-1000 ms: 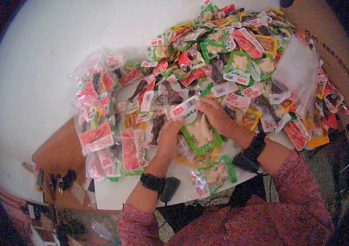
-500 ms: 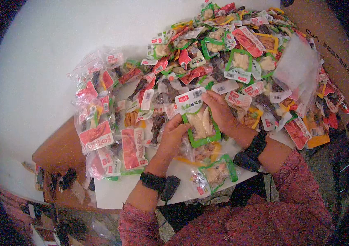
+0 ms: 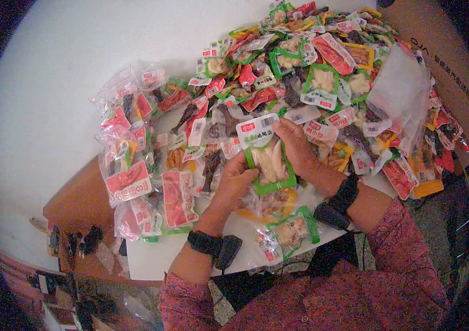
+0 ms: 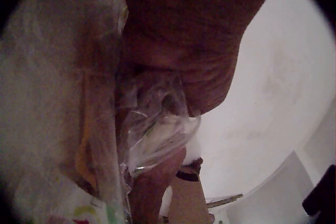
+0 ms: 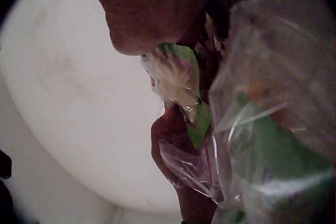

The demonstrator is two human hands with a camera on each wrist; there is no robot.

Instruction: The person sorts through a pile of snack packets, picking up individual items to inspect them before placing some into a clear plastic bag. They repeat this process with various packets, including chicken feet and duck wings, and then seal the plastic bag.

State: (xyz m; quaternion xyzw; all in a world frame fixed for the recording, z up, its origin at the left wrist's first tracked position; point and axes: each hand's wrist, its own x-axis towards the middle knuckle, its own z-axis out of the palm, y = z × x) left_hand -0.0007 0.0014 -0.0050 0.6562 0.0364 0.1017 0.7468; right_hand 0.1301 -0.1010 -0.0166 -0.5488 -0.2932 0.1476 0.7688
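Note:
A green-edged snack packet [image 3: 270, 164] with pale pieces of meat and a white printed header is held between my two hands, face up. My left hand [image 3: 233, 182] grips its left edge, thumb on the front. At the upper right corner, my right hand [image 3: 299, 151] pinches the header. In the right wrist view the same packet [image 5: 176, 74] appears between both hands. Below the hands, a clear plastic bag [image 3: 245, 203] lies over the near part of the table, with an orange-edged packet [image 3: 287, 201] and another green-edged packet [image 3: 292, 231] by it.
A large heap of mixed snack packets [image 3: 322, 83] covers the far and right side of the white table [image 3: 58, 99]. Filled clear bags [image 3: 127, 138] stand at the left. Empty-looking clear bags [image 3: 400, 88] lie on the heap, beside a cardboard box [image 3: 438, 38].
The packet's header has tipped up to face the camera, showing its print and pale contents. My right fingers have moved slightly down and right with it. The heap stays the same.

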